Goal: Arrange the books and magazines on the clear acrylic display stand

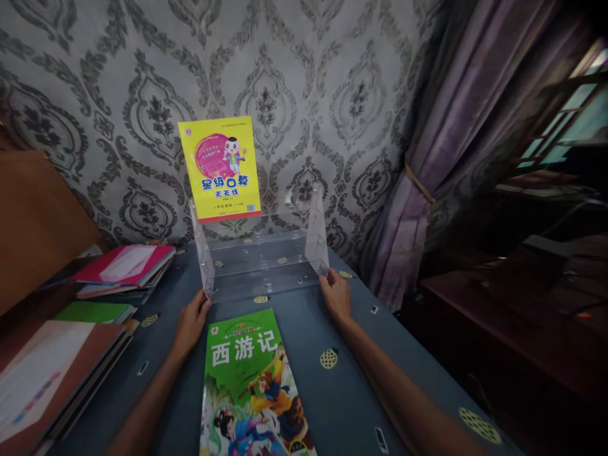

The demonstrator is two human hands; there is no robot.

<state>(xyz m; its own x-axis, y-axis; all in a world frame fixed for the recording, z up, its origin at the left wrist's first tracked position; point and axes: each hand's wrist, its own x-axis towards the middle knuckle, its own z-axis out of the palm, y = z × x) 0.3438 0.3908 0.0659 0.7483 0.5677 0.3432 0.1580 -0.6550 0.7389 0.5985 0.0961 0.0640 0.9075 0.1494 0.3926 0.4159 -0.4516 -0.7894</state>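
A clear plastic tiered display stand (317,237) stands on the table against the patterned wall. My left hand (190,322) has its fingers closed at the stand's front left corner. At the front right corner, my right hand (336,295) pinches the side panel's lower edge. A yellow workbook (222,168) with a cartoon figure rests upright on the stand's top tier, toward the left. Between my forearms, in front of the stand, a green storybook (251,386) lies flat with its cover up. The lower tiers hold no books.
Stacked books, one with a pink cover (126,263) and one with a brown cover (52,373), lie along the left side. A brown cardboard box (45,221) stands behind them. To the right, a purple curtain (403,247) hangs beside the dark blue tablecloth (361,367) edge.
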